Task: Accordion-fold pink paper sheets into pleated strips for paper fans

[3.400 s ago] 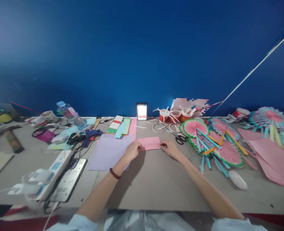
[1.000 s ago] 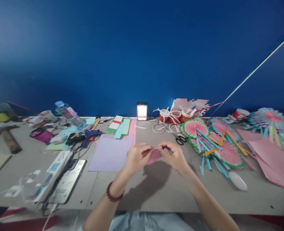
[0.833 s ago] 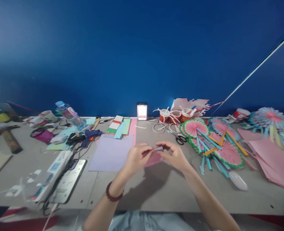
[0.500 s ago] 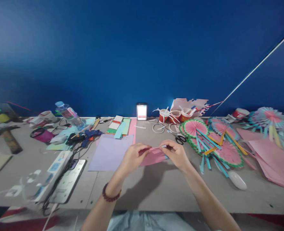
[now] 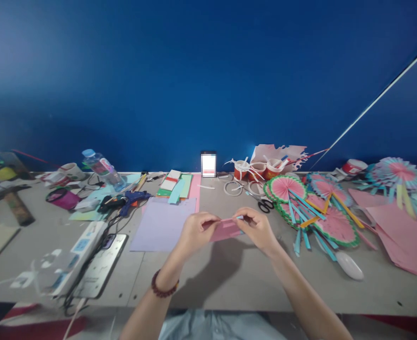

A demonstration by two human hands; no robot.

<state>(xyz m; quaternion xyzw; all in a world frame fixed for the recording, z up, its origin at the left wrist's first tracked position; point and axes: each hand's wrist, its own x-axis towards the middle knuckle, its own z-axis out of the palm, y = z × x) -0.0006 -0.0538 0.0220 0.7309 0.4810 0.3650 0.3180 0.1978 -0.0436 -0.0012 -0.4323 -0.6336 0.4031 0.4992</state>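
Observation:
A small folded pink paper [image 5: 225,229] is held just above the grey table [image 5: 229,274] between both my hands. My left hand [image 5: 196,230] pinches its left end, a bead bracelet on that wrist. My right hand [image 5: 257,227] pinches its right end, fingers curled. A pale lilac sheet [image 5: 162,224] lies flat just left of my left hand. Black scissors [image 5: 265,205] lie behind my right hand.
Pink and green paper fans [image 5: 311,210] with blue and yellow strips spread to the right, beside pink sheets [image 5: 399,231]. Red cups [image 5: 256,171], a phone [image 5: 208,164] against the blue wall, a glue gun [image 5: 121,200], a bottle [image 5: 100,166] and a power strip [image 5: 84,243] are around.
The pink paper was pressed flat on the table; both hands have lifted it and now pinch it between them, turning it slightly over the last second.

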